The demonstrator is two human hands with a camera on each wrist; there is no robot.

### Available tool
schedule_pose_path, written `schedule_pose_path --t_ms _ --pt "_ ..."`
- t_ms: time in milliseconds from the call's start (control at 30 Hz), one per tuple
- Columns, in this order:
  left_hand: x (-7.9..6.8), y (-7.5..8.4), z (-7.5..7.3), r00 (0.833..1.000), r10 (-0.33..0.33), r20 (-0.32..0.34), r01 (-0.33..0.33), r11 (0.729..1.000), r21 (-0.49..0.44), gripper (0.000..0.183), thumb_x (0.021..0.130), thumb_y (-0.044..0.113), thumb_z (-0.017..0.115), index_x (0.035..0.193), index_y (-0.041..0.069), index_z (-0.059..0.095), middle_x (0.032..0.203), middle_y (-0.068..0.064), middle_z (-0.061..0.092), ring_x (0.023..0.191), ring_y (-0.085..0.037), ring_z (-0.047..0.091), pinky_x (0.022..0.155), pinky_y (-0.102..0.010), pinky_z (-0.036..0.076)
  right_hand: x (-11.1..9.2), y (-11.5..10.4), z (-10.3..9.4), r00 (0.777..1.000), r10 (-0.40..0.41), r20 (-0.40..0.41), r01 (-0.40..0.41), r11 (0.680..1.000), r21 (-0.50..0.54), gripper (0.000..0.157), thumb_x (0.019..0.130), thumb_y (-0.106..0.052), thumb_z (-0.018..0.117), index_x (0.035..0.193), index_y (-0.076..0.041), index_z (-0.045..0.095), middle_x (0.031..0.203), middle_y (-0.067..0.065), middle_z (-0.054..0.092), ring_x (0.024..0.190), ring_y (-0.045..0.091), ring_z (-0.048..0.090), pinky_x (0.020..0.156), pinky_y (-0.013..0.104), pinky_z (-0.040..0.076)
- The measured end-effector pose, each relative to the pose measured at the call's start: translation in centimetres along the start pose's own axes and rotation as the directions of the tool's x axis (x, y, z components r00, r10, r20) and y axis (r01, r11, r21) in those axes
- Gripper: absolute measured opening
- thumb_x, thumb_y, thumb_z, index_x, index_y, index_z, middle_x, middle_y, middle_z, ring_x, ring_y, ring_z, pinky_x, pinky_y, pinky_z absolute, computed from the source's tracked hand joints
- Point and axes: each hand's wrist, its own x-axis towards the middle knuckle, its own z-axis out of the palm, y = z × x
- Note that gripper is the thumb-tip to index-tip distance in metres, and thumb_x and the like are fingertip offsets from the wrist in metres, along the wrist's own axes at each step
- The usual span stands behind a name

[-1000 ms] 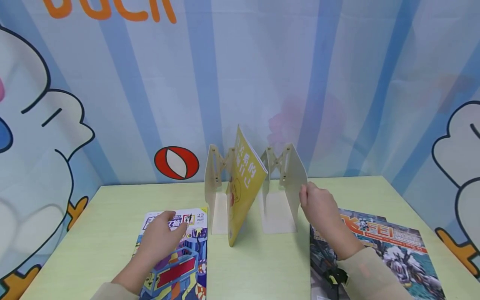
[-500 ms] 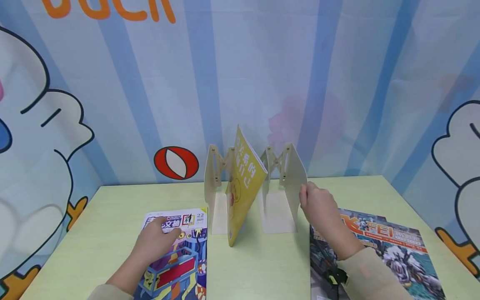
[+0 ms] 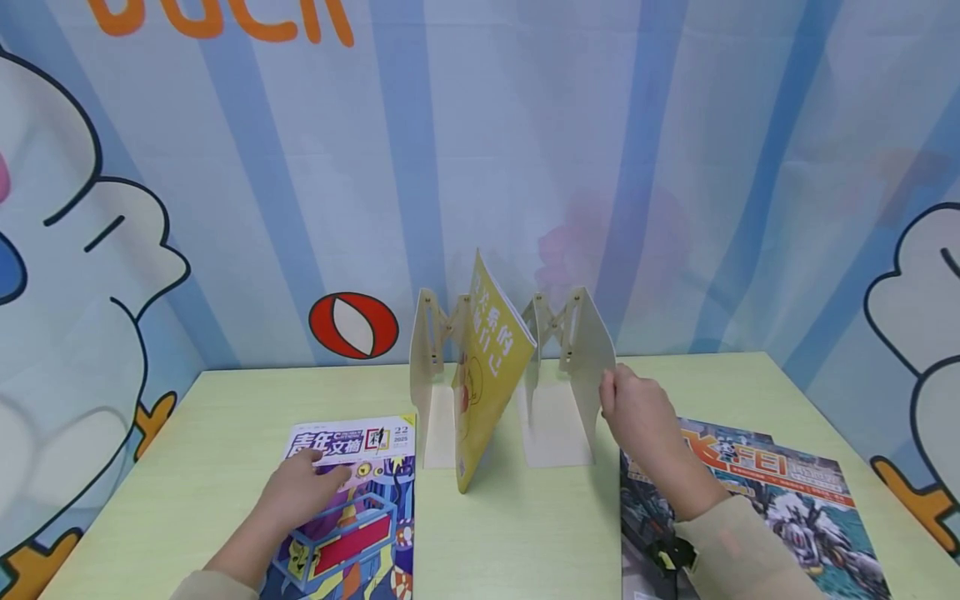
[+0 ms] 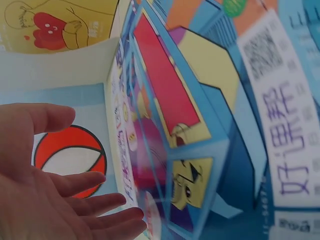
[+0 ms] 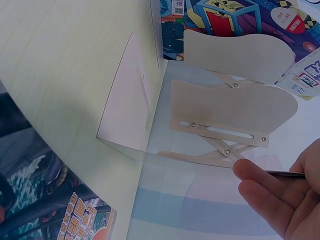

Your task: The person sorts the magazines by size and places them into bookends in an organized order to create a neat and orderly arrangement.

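Note:
My left hand (image 3: pixel 300 492) is over the colourful purple-and-blue magazine (image 3: pixel 367 533) lying on the left of the table. In the left wrist view its fingers (image 4: pixel 90 205) are spread and relaxed, close to the cover, with nothing held. My right hand (image 3: pixel 641 417) pinches the upright edge of the right-end panel of a cream metal folding bookshelf (image 3: pixel 588 358). The right wrist view shows the shelf's crossed links and panels, with the thumb and fingers (image 5: pixel 265 200) at the panel edge. A thin yellow book (image 3: pixel 491 383) stands slanted in the shelf's middle.
On the right lie overlapping magazines (image 3: pixel 810 517), partly under my right forearm. A small black device (image 3: pixel 671 552) is at the right sleeve. A blue-striped cartoon curtain (image 3: pixel 510 167) hangs behind the table's back edge.
My left hand has drawn back toward me and slightly left over the magazine, uncovering more of its title. The right hand, the shelf and the yellow book have stayed put.

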Motion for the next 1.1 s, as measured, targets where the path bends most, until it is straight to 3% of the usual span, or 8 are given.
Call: schedule_pose_path --t_ms 500,800,1100 --pt "1.1 -1.8 -0.2 0.999 -0.036 -0.016 0.036 0.999 0.007 0.072 0.086 0.036 0.057 0.131 -0.017 0.038 0.122 -0.036 0.05 0.1 -0.042 0.054 0.088 -0.055 0.05 0.1 0.0 0.0 1.0 -0.005 -0.005 0.005 1.0 0.007 0.032 0.101 -0.018 0.038 0.08 0.0 0.055 0.063 0.011 0.062 0.048 0.014 0.054 0.041 0.025 0.037" --pt "1.3 -2.5 -1.4 0.996 -0.089 0.03 0.093 0.987 -0.132 0.076 0.091 0.04 0.051 0.138 -0.015 0.027 0.131 -0.037 0.037 0.115 -0.049 0.042 0.098 -0.059 0.041 0.1 -0.1 -0.1 1.0 0.019 0.016 -0.02 1.0 0.013 0.033 0.101 -0.019 0.037 0.085 0.002 0.056 0.065 0.011 0.063 0.05 0.015 0.056 0.042 0.025 0.039" --pt "1.4 -2.9 -3.4 0.995 -0.088 0.047 0.096 0.972 -0.216 0.078 0.093 0.046 0.046 0.138 -0.016 0.026 0.13 -0.037 0.039 0.112 -0.046 0.047 0.097 -0.056 0.044 0.0 -0.1 -0.1 1.0 0.018 0.014 -0.018 1.0 0.016 0.032 0.101 -0.018 0.037 0.082 0.001 0.055 0.064 0.011 0.062 0.049 0.014 0.054 0.042 0.025 0.038"
